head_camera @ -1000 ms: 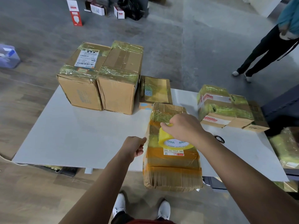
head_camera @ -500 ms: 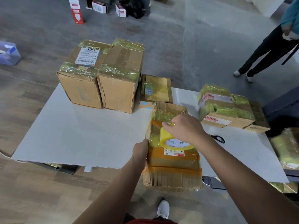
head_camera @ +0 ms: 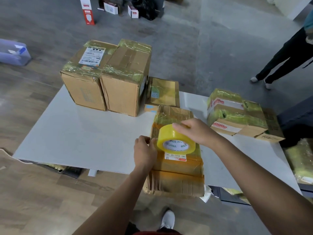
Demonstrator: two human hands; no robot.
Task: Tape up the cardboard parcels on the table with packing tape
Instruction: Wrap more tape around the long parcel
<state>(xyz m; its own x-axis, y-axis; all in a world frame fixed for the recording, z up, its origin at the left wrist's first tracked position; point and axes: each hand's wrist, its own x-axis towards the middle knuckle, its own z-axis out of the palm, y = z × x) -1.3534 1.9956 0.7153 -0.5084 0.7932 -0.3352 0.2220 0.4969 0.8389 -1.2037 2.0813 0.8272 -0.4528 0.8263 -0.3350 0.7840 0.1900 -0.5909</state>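
Nearest in, the flat parcel (head_camera: 176, 177) lies lengthwise on the table (head_camera: 84, 138), its near end hanging over the edge. The left hand (head_camera: 145, 150) sits at its left side, fingers curled in against that edge. Is a loose tape end pinned under the thumb? Too blurred to tell. On top stands the tape roll (head_camera: 176, 140), tilted on its rim, and the right hand (head_camera: 194, 131) clamps it from above, fingers over the far side.

The parcel looks like stacked, stiff card: some weight, glossy and probably slippery where it is already taped, so brace it at the bare side edges. The roll is light and rigid, so hold it across the rim and let it turn.

Further back are two tall boxes (head_camera: 108, 78), already wrapped, and a cluster of small parcels (head_camera: 237, 116) to the right.
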